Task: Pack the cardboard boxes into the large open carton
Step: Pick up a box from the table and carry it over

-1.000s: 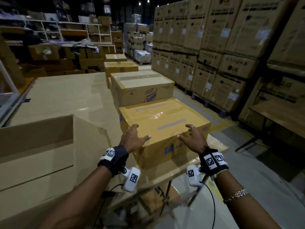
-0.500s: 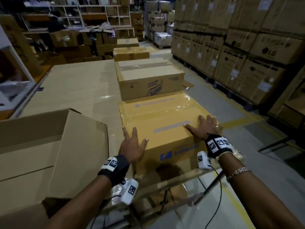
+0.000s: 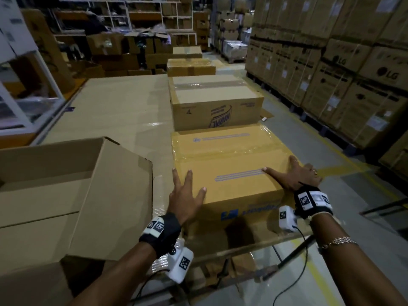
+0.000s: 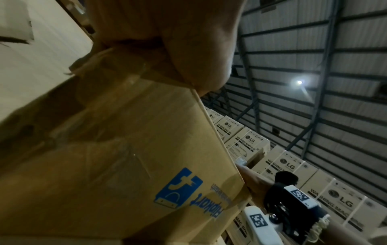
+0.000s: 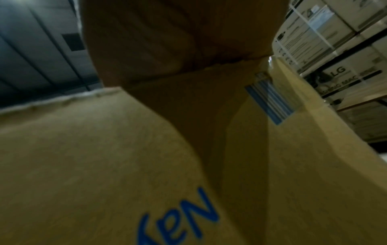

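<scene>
A yellow-brown cardboard box (image 3: 231, 160) wrapped in clear film, with blue print on its near side, lies on the table's near right end. My left hand (image 3: 187, 193) rests on its near left corner, fingers straight and spread over the top. At the near right corner my right hand (image 3: 294, 173) lies flat, thumb pointing left, outer fingers reaching the right edge. The large open carton (image 3: 55, 195) stands just left of the box, one flap (image 3: 114, 195) raised toward it. In the left wrist view the box's printed side (image 4: 125, 165) fills the frame under my palm (image 4: 167, 41).
A taped Harpic box (image 3: 216, 102) sits directly behind the near box, with two more boxes (image 3: 191, 67) in line beyond it. Cardboard sheeting (image 3: 121, 107) covers the table. Tall stacks of LG cartons (image 3: 353, 74) line the aisle on the right. Shelving fills the back.
Both hands have slid from the box's near top edge onto its top. The right hand moved out to the right corner. The view has tilted down and drawn closer.
</scene>
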Motion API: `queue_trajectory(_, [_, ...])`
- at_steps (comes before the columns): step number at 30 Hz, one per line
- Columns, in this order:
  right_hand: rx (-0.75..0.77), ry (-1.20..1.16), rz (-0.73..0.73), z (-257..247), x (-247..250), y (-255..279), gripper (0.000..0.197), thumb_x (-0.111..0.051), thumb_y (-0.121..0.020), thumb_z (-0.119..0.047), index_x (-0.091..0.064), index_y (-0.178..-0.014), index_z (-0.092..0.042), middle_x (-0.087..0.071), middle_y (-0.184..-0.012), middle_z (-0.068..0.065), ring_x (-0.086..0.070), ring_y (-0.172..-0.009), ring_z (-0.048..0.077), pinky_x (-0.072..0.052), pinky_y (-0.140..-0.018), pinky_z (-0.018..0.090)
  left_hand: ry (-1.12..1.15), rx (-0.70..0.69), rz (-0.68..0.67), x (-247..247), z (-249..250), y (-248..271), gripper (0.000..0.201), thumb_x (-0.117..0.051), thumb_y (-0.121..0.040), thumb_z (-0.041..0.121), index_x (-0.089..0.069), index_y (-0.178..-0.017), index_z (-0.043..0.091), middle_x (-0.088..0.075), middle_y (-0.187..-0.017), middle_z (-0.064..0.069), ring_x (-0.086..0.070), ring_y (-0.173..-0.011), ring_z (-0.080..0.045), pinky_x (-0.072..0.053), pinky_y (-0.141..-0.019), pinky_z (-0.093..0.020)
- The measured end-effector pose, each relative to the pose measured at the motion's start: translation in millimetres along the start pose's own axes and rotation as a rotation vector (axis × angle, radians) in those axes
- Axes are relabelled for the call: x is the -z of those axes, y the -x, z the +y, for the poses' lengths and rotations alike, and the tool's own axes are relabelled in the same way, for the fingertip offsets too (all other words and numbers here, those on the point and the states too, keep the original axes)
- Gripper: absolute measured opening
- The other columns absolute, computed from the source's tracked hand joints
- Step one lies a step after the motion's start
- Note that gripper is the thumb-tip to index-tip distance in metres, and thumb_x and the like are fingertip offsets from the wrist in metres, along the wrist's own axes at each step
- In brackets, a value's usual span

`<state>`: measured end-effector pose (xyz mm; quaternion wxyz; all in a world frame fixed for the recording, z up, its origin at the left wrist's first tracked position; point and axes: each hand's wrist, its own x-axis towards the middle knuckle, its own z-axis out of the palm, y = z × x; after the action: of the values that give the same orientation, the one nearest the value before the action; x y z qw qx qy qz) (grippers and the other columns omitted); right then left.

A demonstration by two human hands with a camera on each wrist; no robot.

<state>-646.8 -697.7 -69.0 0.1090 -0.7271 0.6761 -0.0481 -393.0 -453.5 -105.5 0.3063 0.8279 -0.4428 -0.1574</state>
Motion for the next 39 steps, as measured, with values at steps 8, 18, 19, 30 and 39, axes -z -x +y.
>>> queue_trajectory(8, [0.174, 0.001, -0.046, 23.3, 13.8, -1.4, 0.14, -0.034, -0.037, -0.114, -0.023, -0.156, -0.04, -0.036, -0.152, 0.025, -0.039, -0.137, 0.049, -0.026, -0.114, 0.064, 0.02, 0.097, 0.115, -35.5, 33.5, 76.5, 0.081, -0.053, -0.099, 0.058, -0.014, -0.165, 0.032, 0.028, -0.169, -0.002, -0.016, -0.156, -0.04, -0.029, -0.122, -0.052])
queue_trajectory(18, [0.333, -0.071, -0.056, 34.7, 25.6, -5.1, 0.134, -0.034, -0.044, -0.112, -0.037, -0.153, -0.033, -0.04, -0.15, 0.023, -0.042, -0.136, 0.047, -0.032, -0.114, 0.062, -0.127, 0.173, 0.08, -38.7, 82.2, 127.5, 0.071, -0.054, -0.095, 0.062, -0.031, -0.154, 0.029, 0.02, -0.171, -0.011, 0.009, -0.154, -0.052, -0.005, -0.122, -0.064])
queue_trajectory(19, [0.34, -0.119, -0.039, 33.5, 26.5, 9.0, 0.128, -0.04, -0.049, -0.108, -0.038, -0.152, -0.031, -0.035, -0.155, 0.02, -0.036, -0.141, 0.045, -0.028, -0.116, 0.062, -0.211, 0.159, 0.107, -27.9, 84.6, 125.7, 0.067, -0.054, -0.093, 0.064, -0.037, -0.148, 0.028, 0.015, -0.171, -0.012, 0.011, -0.153, -0.053, 0.001, -0.12, -0.068])
queue_trajectory(30, [0.379, -0.41, 0.096, -27.3, -33.9, 210.6, 0.1, -0.053, -0.075, -0.086, -0.029, -0.155, -0.032, -0.003, -0.168, 0.009, -0.002, -0.155, 0.032, -0.009, -0.123, 0.058, -0.554, -0.208, -0.14, 76.9, 61.2, -15.3, 0.101, -0.066, -0.085, 0.071, -0.022, -0.162, 0.022, -0.009, -0.172, -0.011, -0.008, -0.158, -0.033, -0.02, -0.123, -0.06])
queue_trajectory(39, [0.173, -0.595, -0.002, -44.5, -60.1, 216.6, 0.117, -0.066, -0.075, -0.078, -0.011, -0.163, -0.023, 0.032, -0.163, 0.017, 0.009, -0.155, 0.041, -0.023, -0.12, 0.052, -0.69, 0.023, -0.403, 106.2, -8.5, -96.0, 0.138, -0.065, -0.062, 0.094, -0.003, -0.165, 0.026, -0.001, -0.172, -0.015, -0.011, -0.157, -0.04, -0.021, -0.125, -0.055])
